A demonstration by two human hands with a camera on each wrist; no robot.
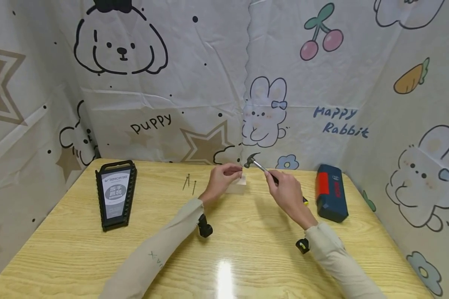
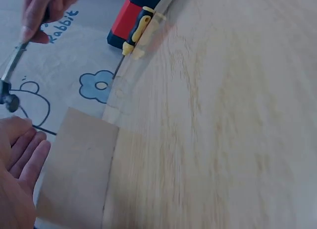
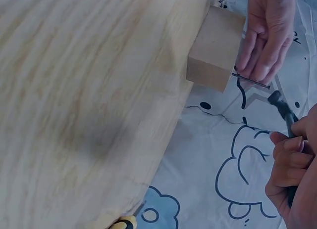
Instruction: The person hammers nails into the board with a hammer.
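Far left: wrench rack [image 1: 116, 195] on the bench [image 1: 247, 249], not in play. Next along, three loose nails [image 1: 188, 180] on the bench, near the left hand [image 1: 222, 180] but apart from it. Left grip narrow: fingertips pinching a nail [image 3: 251, 81] standing on top of the wood block [image 1: 236, 189]. Block sits toward the far edge of the bench, roughly mid-width. Can't make out whether the nail tip has bitten into the wood; fingers and angle make that unclear. Right of that, hammer [image 1: 260, 166]: head just beside the nail head, not touching. Right hand [image 1: 286, 191] has its grip closed firmly round the handle. Yellow-and-black tool [image 2: 138, 30] partly behind that hand, then blue-and-red case [image 1: 331, 193] at far right, both idle.

My read: nail-starting step, nail steadied and hammer lined up. Next move calls for light, square taps on the nail head, left fingertips kept low and off the strike line, then let go once it stands alone. Main risk: glancing hit, bent nail or caught fingers.
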